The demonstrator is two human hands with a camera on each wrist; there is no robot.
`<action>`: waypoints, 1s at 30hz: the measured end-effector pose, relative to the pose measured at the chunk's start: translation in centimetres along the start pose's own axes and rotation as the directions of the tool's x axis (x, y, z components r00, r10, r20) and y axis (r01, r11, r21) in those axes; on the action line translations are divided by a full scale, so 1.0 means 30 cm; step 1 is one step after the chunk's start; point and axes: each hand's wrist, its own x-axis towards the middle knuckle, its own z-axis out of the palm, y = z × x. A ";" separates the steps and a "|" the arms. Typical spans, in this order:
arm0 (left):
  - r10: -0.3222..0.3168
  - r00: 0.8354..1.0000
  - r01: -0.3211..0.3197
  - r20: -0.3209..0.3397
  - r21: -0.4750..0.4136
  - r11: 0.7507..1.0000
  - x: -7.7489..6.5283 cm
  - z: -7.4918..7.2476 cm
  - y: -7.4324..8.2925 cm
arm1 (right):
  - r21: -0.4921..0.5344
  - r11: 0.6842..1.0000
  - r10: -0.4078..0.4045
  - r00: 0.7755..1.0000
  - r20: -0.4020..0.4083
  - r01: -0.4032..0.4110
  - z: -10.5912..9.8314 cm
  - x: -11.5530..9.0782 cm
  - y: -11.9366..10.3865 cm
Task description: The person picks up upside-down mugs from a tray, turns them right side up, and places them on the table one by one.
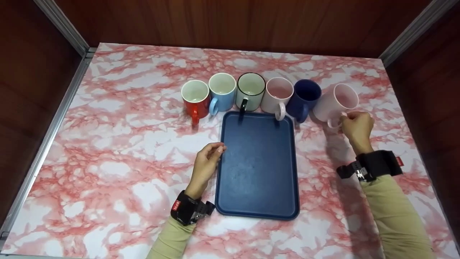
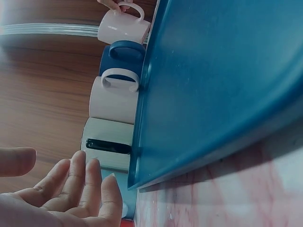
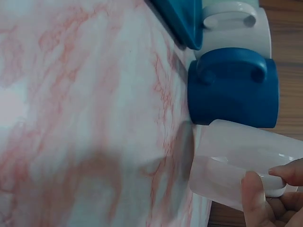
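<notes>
My right hand [image 1: 360, 126] pinches the handle of a pale pink mug [image 1: 324, 107] at the right end of a row of mugs. This mug is tilted, its mouth leaning right in the head view, beside a dark blue mug [image 3: 232, 97]. Between thumb and fingers, part of the handle shows in the right wrist view. At the left rim of a dark blue tray [image 1: 257, 165], my left hand [image 1: 205, 162] is held with loosely bent fingers and nothing in them. The left wrist view shows its palm and spread fingers [image 2: 75, 182].
Left of the dark blue mug stand another pale pink mug [image 1: 272, 105], a whitish mug with black rim and handle [image 1: 254, 103], a light blue mug [image 1: 225, 100] and a red mug [image 1: 202, 110]. The red-and-white marbled table [image 1: 118, 144] has brown panels [image 1: 230, 25] around it.
</notes>
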 end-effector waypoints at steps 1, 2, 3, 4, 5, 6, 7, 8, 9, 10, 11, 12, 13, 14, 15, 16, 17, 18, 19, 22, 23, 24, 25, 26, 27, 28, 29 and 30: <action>0.001 1.000 -0.001 0.000 -0.001 1.000 0.000 -0.001 -0.001 | -0.033 0.999 -0.015 1.000 -0.007 0.015 0.003 0.005 0.000; 0.000 1.000 0.000 -0.002 -0.001 1.000 0.000 -0.001 -0.001 | -0.065 0.997 -0.032 0.999 -0.017 0.031 0.007 0.010 0.000; -0.001 1.000 0.001 -0.004 0.001 1.000 0.000 -0.002 -0.001 | -0.096 0.994 -0.053 0.998 -0.029 0.050 0.011 0.015 -0.001; -0.002 1.000 0.002 -0.008 0.000 1.000 0.001 -0.003 -0.001 | -0.117 0.991 -0.069 0.997 -0.035 0.064 0.015 0.020 -0.002; -0.002 1.000 0.002 -0.012 0.001 1.000 0.001 -0.003 -0.002 | -0.141 0.987 -0.086 0.995 -0.041 0.079 0.019 0.024 -0.004; -0.006 1.000 0.006 -0.018 -0.001 1.000 0.002 -0.005 -0.002 | -0.169 0.981 -0.105 0.993 -0.048 0.096 0.022 0.028 -0.005; -0.009 1.000 0.009 -0.022 -0.003 1.000 0.003 -0.006 -0.003 | -0.188 0.976 -0.119 0.992 -0.049 0.108 0.024 0.032 -0.006; -0.014 1.000 0.014 -0.027 -0.006 1.000 0.003 -0.008 -0.002 | -0.201 0.972 -0.132 0.990 -0.051 0.119 0.026 0.035 -0.008; -0.017 0.999 0.017 -0.031 -0.006 1.000 0.004 -0.009 -0.002 | -0.207 0.970 -0.142 0.989 -0.051 0.128 0.027 0.038 -0.009; -0.022 0.999 0.022 -0.034 -0.009 1.000 0.004 -0.010 -0.002 | -0.214 0.968 -0.147 0.988 -0.051 0.133 0.029 0.040 -0.010; -0.027 0.999 0.027 -0.037 -0.011 1.000 0.003 -0.012 -0.002 | -0.215 0.968 -0.144 0.988 -0.045 0.132 0.030 0.042 -0.010; -0.032 0.999 0.031 -0.039 -0.010 0.999 0.003 -0.012 -0.002 | -0.217 0.967 -0.143 0.989 -0.042 0.131 0.032 0.044 -0.010; -0.032 0.999 0.031 -0.040 -0.007 0.999 0.003 -0.013 -0.002 | -0.214 0.968 -0.141 0.989 -0.038 0.130 0.034 0.045 -0.010; -0.033 0.999 0.032 -0.041 -0.006 0.999 0.003 -0.014 -0.002 | -0.215 0.968 -0.142 0.989 -0.037 0.131 0.037 0.047 -0.009; -0.032 0.999 0.032 -0.041 -0.005 0.999 0.003 -0.014 -0.003 | -0.214 0.968 -0.146 0.989 -0.037 0.135 0.039 0.048 -0.008; -0.031 0.999 0.031 -0.040 -0.004 1.000 0.004 -0.014 -0.004 | -0.213 0.967 -0.153 0.987 -0.041 0.141 0.042 0.050 -0.005; -0.030 0.999 0.030 -0.040 -0.004 1.000 0.004 -0.014 -0.005 | -0.212 0.966 -0.162 0.986 -0.044 0.150 0.045 0.052 -0.003; -0.028 0.999 0.028 -0.041 -0.004 1.000 0.005 -0.013 -0.005 | -0.212 0.963 -0.179 0.983 -0.052 0.164 0.048 0.054 0.000; -0.024 0.999 0.024 -0.041 -0.004 1.000 0.005 -0.013 -0.006 | -0.213 0.961 -0.194 0.979 -0.058 0.177 0.050 0.056 0.003; -0.015 0.999 0.015 -0.045 -0.007 1.000 0.005 -0.014 -0.007 | -0.212 0.958 -0.214 0.975 -0.068 0.195 0.055 0.059 0.009; -0.011 0.999 0.011 -0.047 -0.005 1.000 0.006 -0.015 -0.007 | -0.211 0.958 -0.213 0.975 -0.065 0.195 0.056 0.059 0.011; -0.008 0.999 0.008 -0.048 -0.004 1.000 0.006 -0.015 -0.007 | -0.210 0.958 -0.212 0.975 -0.066 0.194 0.056 0.058 0.012; -0.005 0.999 0.005 -0.048 -0.003 1.000 0.006 -0.015 -0.008 | -0.211 0.959 -0.209 0.976 -0.066 0.191 0.056 0.057 0.013; -0.005 0.999 0.005 -0.050 -0.003 1.000 0.007 -0.015 -0.008 | -0.208 0.960 -0.207 0.976 -0.067 0.189 0.056 0.057 0.015; -0.003 0.999 0.004 -0.052 0.004 1.000 0.008 -0.016 -0.009 | -0.207 0.958 -0.213 0.975 -0.066 0.196 0.056 0.056 0.016; -0.003 0.999 0.003 -0.054 0.007 1.000 0.009 -0.016 -0.008 | -0.203 0.958 -0.219 0.973 -0.070 0.201 0.057 0.055 0.017; 0.000 0.998 0.001 -0.055 0.012 1.000 0.010 -0.015 -0.007 | -0.199 0.957 -0.227 0.971 -0.074 0.209 0.057 0.054 0.019; 0.002 0.998 -0.001 -0.057 0.017 1.000 0.011 -0.015 -0.006 | -0.193 0.958 -0.233 0.969 -0.078 0.214 0.058 0.053 0.021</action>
